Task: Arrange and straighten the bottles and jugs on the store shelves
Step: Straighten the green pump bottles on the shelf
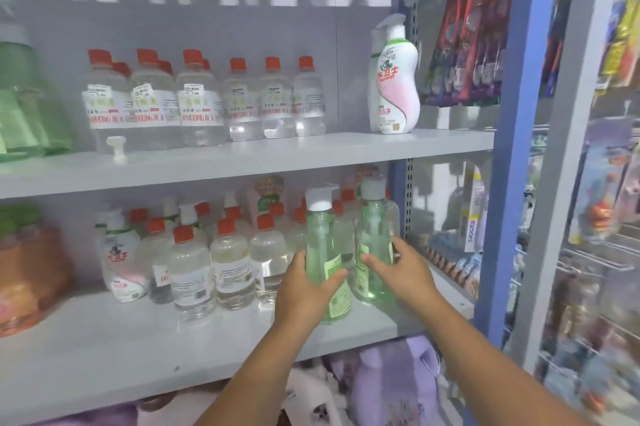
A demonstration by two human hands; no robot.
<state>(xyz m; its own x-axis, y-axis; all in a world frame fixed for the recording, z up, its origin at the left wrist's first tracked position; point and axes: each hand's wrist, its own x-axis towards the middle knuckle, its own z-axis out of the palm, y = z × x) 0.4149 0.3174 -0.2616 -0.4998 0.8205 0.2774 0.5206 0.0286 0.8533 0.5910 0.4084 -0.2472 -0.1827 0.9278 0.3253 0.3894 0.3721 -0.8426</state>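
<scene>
Two bare forearms, no sleeves in view, left hand (pixel 304 290), right hand (pixel 405 273), no rings or watch showing

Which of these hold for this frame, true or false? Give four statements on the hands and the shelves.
1. Each hand grips a green pump bottle: left hand on the left green bottle, right hand on the right green bottle. True.
2. Both green bottles are on the upper shelf. False: they are at the lower shelf.
3. The clear bottles have blue caps. False: red.
4. A white-and-pink pump bottle stands upright on the upper shelf. True.
</scene>
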